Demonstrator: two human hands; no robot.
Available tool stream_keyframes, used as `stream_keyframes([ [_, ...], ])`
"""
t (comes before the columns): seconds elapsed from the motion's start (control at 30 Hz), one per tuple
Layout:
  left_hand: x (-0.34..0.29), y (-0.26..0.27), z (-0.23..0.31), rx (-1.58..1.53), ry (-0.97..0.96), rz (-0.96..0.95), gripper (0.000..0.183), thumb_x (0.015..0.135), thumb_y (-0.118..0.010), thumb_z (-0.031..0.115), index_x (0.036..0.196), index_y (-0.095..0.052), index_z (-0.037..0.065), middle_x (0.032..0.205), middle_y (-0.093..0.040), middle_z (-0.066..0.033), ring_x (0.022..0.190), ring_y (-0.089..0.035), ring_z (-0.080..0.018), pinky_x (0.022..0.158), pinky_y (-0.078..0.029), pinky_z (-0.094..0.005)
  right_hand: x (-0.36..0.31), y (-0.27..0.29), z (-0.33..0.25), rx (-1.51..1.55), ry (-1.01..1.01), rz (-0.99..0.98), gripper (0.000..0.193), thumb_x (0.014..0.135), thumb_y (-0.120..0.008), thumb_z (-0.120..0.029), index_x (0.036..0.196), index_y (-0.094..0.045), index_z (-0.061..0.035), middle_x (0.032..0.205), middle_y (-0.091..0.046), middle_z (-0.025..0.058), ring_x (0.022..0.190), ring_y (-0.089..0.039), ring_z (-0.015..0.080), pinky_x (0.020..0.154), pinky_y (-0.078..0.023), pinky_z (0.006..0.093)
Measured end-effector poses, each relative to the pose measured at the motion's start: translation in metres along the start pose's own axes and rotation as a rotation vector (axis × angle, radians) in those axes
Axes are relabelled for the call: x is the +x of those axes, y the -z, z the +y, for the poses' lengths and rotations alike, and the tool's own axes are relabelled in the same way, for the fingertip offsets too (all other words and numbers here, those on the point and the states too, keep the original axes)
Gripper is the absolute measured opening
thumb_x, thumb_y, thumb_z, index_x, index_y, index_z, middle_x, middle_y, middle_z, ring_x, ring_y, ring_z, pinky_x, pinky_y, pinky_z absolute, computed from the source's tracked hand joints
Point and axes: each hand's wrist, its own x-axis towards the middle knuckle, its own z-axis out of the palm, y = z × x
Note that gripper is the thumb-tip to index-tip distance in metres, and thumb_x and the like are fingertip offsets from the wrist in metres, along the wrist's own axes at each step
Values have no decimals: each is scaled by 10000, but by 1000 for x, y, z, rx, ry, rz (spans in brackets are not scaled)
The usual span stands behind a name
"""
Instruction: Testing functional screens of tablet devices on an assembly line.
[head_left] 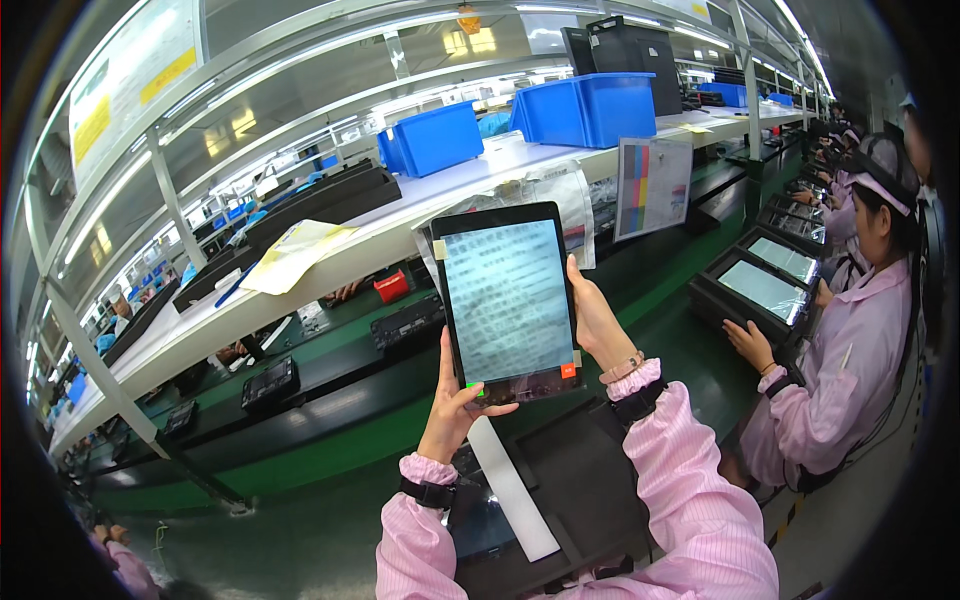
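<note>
Holding a tablet (pixel 507 302) upright in front of the chest, head view: both hands are clamped on it, screen toward the camera. Left hand (pixel 452 408) grips the lower left corner, thumb laid over the front bezel near the bottom edge, fingers hidden behind. Right hand (pixel 597 318) grips the right edge from behind, palm against the back, fingertips just showing at the rim. Screen is lit pale grey with blurred content; a small green mark sits at its lower left, an orange one at lower right, and a tan tag at the upper left corner. Both wrists carry black straps (pixel 430 492) over pink sleeves. Below the tablet, on the bench, lies a black tray (pixel 580 480) with a white strip (pixel 512 490) running across it. Beyond the tablet a green belt (pixel 330 400) carries dark fixtures (pixel 270 384). A white shelf (pixel 420 195) above holds blue bins (pixel 588 108), a yellow sheet (pixel 292 252) and a colour chart (pixel 652 186). At right a co-worker (pixel 850 340) in a pink coat sits with a hand near a lit tablet (pixel 765 290) in a black holder; further workers sit behind, too small to detail.
</note>
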Motion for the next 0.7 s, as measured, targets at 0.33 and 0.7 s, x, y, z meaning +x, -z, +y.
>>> stream_keyframes([
  [0.33, 0, 1, -1, 4, 4, 29, 889, 793, -464, -38, 1420, 42, 338, 1457, -170, -67, 1233, -389, -336, 802, -519, -528, 8, 7, 8, 44, -62, -66, 491, 952, -359, -433, 1128, -544, -13, 1082, -591, 57, 960, -552, 129, 847, -442, 296],
  [0.7, 1, 3, 0, 8, 9, 55, 900, 775, -453, -56, 1423, 38, 330, 1460, -157, -74, 1230, -392, -346, 799, -522, -524, 14, 6, 11, 26, -82, -62, 507, 942, -379, -444, 1135, -541, -4, 1105, -582, 70, 975, -546, 140, 854, -441, 308],
])
